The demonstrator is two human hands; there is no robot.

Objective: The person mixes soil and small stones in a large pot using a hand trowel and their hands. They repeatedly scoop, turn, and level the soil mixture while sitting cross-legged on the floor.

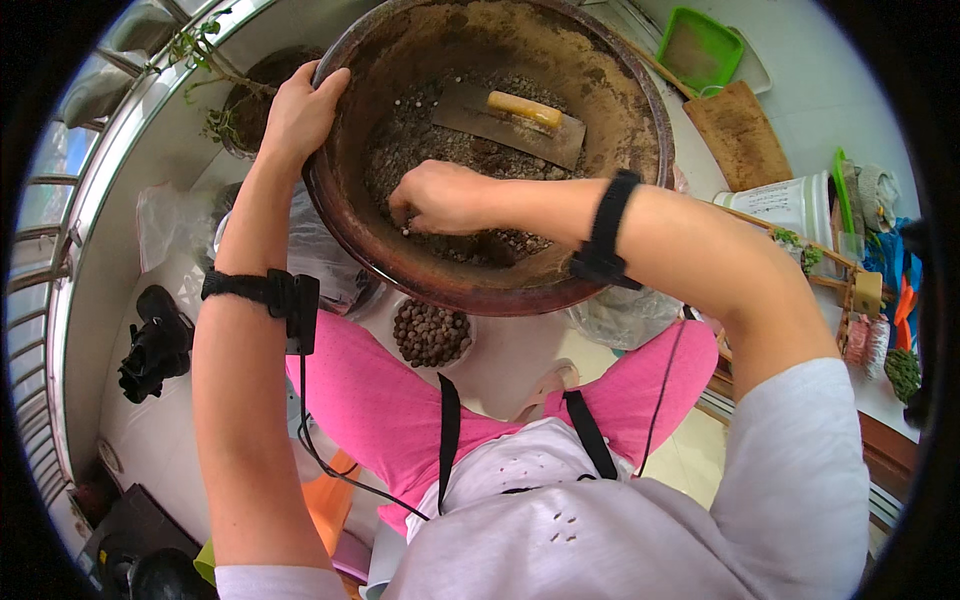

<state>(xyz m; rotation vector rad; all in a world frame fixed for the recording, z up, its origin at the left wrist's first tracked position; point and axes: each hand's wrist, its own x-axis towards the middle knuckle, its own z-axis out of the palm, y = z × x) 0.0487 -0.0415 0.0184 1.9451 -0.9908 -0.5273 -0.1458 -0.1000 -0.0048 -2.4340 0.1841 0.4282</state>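
A large brown glazed planting pot point(480, 298) is tilted in front of me, with dark, crumbly soil point(397, 135) in its bottom. My left hand point(304, 109) grips its rim at the left, thumb lying over the edge. Inside the pot, my right hand point(442, 199) reaches down with bent fingers touching the soil beside a small white pellet point(406, 232). The fingertips are partly hidden, so whether they pinch anything is unclear. Farther in, a plastering trowel point(480, 120) with a yellow wooden handle point(525, 109) lies flat on the soil.
A tub of round brown clay pebbles point(432, 334) stands between my knees and the pot. Left are a potted plant point(259, 86), plastic bags point(300, 225) and a barred window point(45, 277). Right are a green dustpan point(700, 51), a wooden board point(739, 135) and a white planter point(784, 202).
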